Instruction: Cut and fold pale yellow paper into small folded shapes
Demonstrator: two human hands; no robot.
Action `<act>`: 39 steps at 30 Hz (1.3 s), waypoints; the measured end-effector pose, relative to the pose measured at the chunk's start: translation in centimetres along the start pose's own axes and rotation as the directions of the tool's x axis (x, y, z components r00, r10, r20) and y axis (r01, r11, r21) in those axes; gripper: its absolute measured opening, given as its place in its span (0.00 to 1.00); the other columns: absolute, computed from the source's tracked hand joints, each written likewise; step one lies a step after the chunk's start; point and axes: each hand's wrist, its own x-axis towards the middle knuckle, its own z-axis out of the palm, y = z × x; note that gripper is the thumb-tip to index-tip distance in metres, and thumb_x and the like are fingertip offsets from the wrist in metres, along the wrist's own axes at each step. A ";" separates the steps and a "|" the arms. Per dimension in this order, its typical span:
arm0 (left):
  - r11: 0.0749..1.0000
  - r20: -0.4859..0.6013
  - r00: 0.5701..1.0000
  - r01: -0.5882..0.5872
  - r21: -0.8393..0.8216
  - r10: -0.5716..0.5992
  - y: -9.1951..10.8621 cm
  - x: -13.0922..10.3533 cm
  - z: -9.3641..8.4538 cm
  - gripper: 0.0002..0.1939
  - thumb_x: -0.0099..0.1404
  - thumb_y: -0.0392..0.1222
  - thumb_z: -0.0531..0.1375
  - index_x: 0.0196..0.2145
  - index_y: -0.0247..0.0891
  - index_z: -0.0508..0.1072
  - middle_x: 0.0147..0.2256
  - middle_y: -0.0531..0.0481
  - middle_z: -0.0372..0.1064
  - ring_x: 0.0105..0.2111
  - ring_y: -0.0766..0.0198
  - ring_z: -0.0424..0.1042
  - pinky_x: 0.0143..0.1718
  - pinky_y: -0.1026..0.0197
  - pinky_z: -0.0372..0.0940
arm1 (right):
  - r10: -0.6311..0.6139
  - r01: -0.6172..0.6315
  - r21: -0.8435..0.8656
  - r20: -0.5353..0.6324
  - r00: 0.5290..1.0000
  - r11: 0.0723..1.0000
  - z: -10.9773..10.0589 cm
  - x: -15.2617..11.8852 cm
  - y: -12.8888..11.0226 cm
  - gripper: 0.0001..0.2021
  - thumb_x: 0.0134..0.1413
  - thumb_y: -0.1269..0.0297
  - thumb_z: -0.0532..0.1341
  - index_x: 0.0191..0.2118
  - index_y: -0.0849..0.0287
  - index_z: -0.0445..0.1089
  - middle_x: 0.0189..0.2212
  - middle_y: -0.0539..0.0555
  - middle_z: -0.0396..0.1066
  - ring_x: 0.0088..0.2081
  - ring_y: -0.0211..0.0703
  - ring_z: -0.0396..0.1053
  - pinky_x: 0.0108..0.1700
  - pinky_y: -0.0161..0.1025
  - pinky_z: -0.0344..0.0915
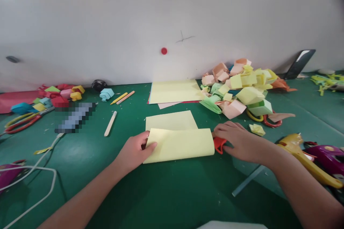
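Note:
A pale yellow paper sheet point(180, 145) lies folded over toward me, its rear part flat on the green table. My left hand point(137, 152) pinches its left end, thumb on top and fingers behind the fold. At the right end, my right hand point(232, 139) is closed around red-handled scissors point(219, 144). Their blades are hidden, apparently inside the fold of the paper. Behind the folded sheet lies a stack of coloured paper point(176, 92) with yellow on top.
Folded paper pieces point(242, 86) heap up at the back right, before a white partition point(134, 32). A glue gun point(306, 159) lies right. Other scissors point(27, 121), a cable point(55, 171) and small paper shapes point(60, 94) are on the left. A pale stick point(110, 124) lies left of the paper.

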 end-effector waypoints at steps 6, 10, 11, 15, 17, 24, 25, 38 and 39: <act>0.989 -0.113 0.994 0.005 0.149 0.012 -0.1 0.0 0.0 0.10 0.65 0.46 0.58 0.39 0.40 0.74 0.23 0.56 0.70 0.21 0.64 0.67 0.23 0.65 0.56 | 0.038 -0.040 0.041 0.050 0.998 0.998 -0.4 -0.3 -0.5 0.24 0.54 0.68 0.60 0.58 0.49 0.68 0.54 0.58 0.69 0.54 0.59 0.67 0.58 0.60 0.61; 0.982 -0.093 0.979 -0.176 0.062 0.182 -0.2 -0.2 -0.4 0.12 0.68 0.48 0.57 0.34 0.38 0.74 0.27 0.53 0.69 0.23 0.66 0.65 0.24 0.65 0.59 | 0.049 -0.066 0.102 0.164 0.985 0.993 -1.2 0.0 -0.8 0.19 0.56 0.66 0.58 0.54 0.50 0.70 0.54 0.58 0.68 0.55 0.59 0.65 0.58 0.61 0.60; 0.965 -0.075 0.962 -0.263 0.017 0.264 -0.2 -0.2 -0.5 0.12 0.69 0.47 0.57 0.33 0.37 0.74 0.28 0.52 0.70 0.25 0.66 0.66 0.26 0.64 0.61 | 0.053 -0.074 0.114 0.178 0.983 0.991 -1.4 0.1 -0.8 0.19 0.58 0.65 0.58 0.55 0.49 0.70 0.54 0.58 0.68 0.55 0.59 0.65 0.58 0.61 0.60; 0.811 0.092 0.810 -0.560 -0.172 0.579 0.4 -0.2 -0.6 0.08 0.71 0.41 0.57 0.38 0.38 0.77 0.39 0.45 0.75 0.41 0.59 0.73 0.44 0.58 0.69 | 0.078 -0.109 0.154 0.196 0.978 0.982 -1.5 0.2 -0.6 0.15 0.63 0.56 0.56 0.52 0.46 0.74 0.53 0.57 0.68 0.56 0.60 0.65 0.59 0.62 0.60; 0.757 0.192 0.732 -0.629 -0.177 0.653 0.9 -0.3 -0.5 0.08 0.70 0.41 0.60 0.44 0.41 0.78 0.48 0.43 0.75 0.50 0.55 0.71 0.54 0.51 0.67 | 0.106 -0.132 0.165 0.161 0.981 0.977 -1.5 0.3 -0.4 0.17 0.66 0.49 0.54 0.49 0.49 0.75 0.56 0.58 0.67 0.61 0.62 0.61 0.60 0.60 0.61; 0.699 0.359 0.643 -0.714 -0.039 0.677 1.9 -1.0 0.0 0.14 0.66 0.47 0.65 0.49 0.49 0.78 0.58 0.48 0.71 0.61 0.51 0.65 0.62 0.46 0.60 | 0.069 -0.068 0.190 0.002 0.998 0.979 -2.3 0.3 -2.1 0.20 0.67 0.47 0.54 0.52 0.53 0.73 0.59 0.60 0.66 0.62 0.60 0.62 0.59 0.57 0.64; 0.707 0.357 0.653 -0.707 -0.030 0.668 2.0 -1.0 0.3 0.13 0.67 0.47 0.64 0.49 0.48 0.77 0.55 0.48 0.73 0.59 0.53 0.67 0.61 0.48 0.61 | 0.019 -0.016 0.219 -0.011 1.000 0.976 -2.4 0.4 -3.1 0.18 0.67 0.49 0.55 0.51 0.52 0.74 0.58 0.59 0.67 0.61 0.57 0.63 0.58 0.55 0.65; 0.834 0.156 0.888 -0.460 0.305 0.433 2.1 -1.4 2.4 0.26 0.71 0.48 0.57 0.63 0.40 0.59 0.56 0.43 0.70 0.54 0.52 0.70 0.54 0.49 0.67 | -0.185 0.188 0.152 -0.036 0.982 0.970 2.3 1.6 -12.3 0.19 0.62 0.63 0.60 0.58 0.48 0.68 0.58 0.57 0.64 0.54 0.57 0.62 0.54 0.58 0.66; 0.831 0.165 0.886 -0.463 0.307 0.433 2.0 -1.4 2.3 0.27 0.72 0.49 0.57 0.64 0.41 0.58 0.57 0.43 0.69 0.55 0.52 0.70 0.53 0.49 0.67 | -0.167 0.170 0.147 -0.033 0.985 0.974 2.4 1.7 -12.0 0.18 0.62 0.64 0.60 0.58 0.47 0.68 0.59 0.56 0.64 0.54 0.57 0.61 0.54 0.57 0.66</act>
